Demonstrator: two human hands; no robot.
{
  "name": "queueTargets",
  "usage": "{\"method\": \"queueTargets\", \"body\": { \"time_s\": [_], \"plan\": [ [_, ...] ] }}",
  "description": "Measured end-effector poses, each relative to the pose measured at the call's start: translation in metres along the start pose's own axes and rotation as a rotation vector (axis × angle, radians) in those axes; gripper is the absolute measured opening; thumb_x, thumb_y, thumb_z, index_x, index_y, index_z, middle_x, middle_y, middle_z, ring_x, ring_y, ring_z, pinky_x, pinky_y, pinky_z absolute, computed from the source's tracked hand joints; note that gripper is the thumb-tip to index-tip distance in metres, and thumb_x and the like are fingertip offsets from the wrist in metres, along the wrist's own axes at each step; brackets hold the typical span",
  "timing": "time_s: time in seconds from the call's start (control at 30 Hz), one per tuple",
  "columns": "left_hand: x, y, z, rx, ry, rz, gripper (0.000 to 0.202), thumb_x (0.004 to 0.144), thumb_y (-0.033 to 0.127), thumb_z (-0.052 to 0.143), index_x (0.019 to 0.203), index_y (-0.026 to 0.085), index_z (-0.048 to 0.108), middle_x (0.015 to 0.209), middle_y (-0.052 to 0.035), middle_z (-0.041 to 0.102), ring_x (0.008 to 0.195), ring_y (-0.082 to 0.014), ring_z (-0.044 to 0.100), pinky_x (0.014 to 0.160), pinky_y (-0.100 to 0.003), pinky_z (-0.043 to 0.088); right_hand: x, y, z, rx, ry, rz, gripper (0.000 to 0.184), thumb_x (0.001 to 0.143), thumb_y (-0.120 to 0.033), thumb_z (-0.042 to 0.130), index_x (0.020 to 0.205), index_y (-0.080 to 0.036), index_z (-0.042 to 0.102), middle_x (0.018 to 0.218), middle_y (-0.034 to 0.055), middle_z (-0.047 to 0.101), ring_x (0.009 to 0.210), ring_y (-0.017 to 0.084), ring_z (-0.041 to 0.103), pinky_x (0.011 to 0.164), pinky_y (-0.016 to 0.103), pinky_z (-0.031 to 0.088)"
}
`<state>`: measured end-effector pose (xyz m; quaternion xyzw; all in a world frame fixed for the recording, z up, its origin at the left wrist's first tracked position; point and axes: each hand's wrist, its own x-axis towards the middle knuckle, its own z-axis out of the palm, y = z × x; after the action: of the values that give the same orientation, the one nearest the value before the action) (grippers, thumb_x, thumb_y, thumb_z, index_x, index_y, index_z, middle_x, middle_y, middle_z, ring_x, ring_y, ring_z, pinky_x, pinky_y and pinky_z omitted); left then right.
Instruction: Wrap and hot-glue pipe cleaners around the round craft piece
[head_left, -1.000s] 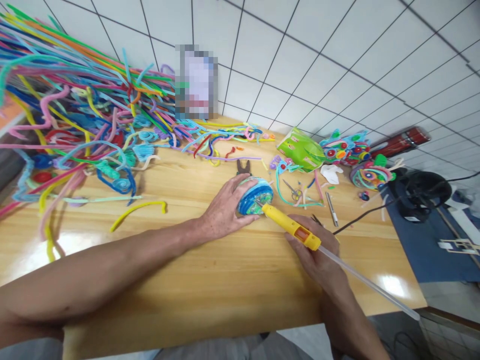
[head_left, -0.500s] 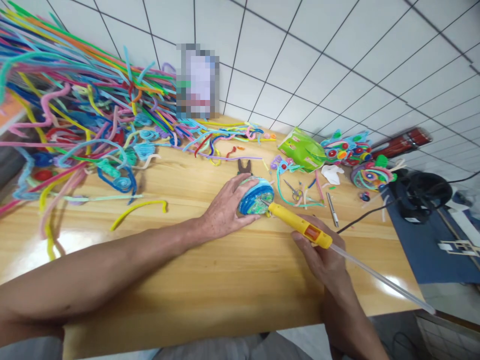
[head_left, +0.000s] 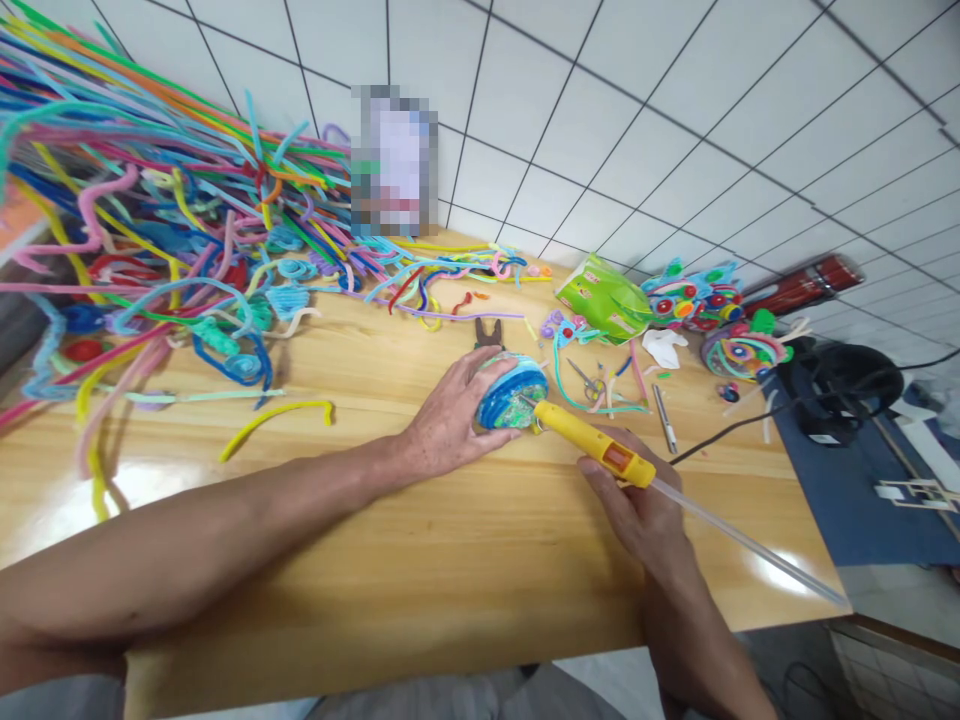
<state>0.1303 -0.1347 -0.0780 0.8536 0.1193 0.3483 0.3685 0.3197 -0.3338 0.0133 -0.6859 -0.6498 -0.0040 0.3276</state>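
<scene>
My left hand (head_left: 454, 410) is wrapped round a blue and green rounded pipe-cleaner piece (head_left: 517, 390), tilted so that its greenish face points towards my right side. My right hand (head_left: 637, 500) grips a yellow hot glue gun (head_left: 592, 440), whose nozzle is at that face; whether it touches I cannot tell. A long clear glue stick (head_left: 757, 545) sticks out of the gun's back end. Just behind the held piece lie pliers (head_left: 489, 332), their jaws pointing away from me.
Many colourful pipe cleaners (head_left: 187, 180) are heaped at the left. Scissors (head_left: 592, 385), a pen-like tool (head_left: 664, 418), a green packet (head_left: 604, 300) and decorated pipe-cleaner pieces (head_left: 742, 350) lie to the right. A black cable (head_left: 720, 438) runs from near my right hand.
The glue gun and my right hand have shifted slightly to the left, with the nozzle further over the piece. My left hand and the piece have hardly moved.
</scene>
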Motion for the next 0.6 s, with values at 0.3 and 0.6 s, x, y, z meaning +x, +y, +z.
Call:
{"method": "queueTargets", "body": {
  "time_s": [0.3,0.6],
  "plan": [
    [0.0002,-0.0002,0.0001,-0.01,-0.009,-0.02,0.087,0.094,0.04,0.084,0.166,0.028,0.037,0.168,-0.0196,0.046,0.161,-0.0387,0.044,0.132,-0.065,0.043,0.001,-0.0029,0.0,-0.052,-0.035,-0.023,0.017,0.106,-0.028,0.067,0.121,-0.023,0.07,0.104,0.0067,0.084,0.089,0.023,0.082,0.075,0.033,0.065],
    [0.0001,-0.0001,0.0004,-0.006,0.001,0.001,0.086,0.095,0.042,0.083,0.165,0.027,0.037,0.168,-0.0205,0.046,0.161,-0.0392,0.044,0.131,-0.065,0.044,0.0004,-0.0012,0.0007,-0.047,0.005,-0.028,0.015,0.105,-0.027,0.067,0.12,-0.024,0.071,0.1,0.0052,0.083,0.087,0.022,0.081,0.075,0.033,0.065]
  ]
}}
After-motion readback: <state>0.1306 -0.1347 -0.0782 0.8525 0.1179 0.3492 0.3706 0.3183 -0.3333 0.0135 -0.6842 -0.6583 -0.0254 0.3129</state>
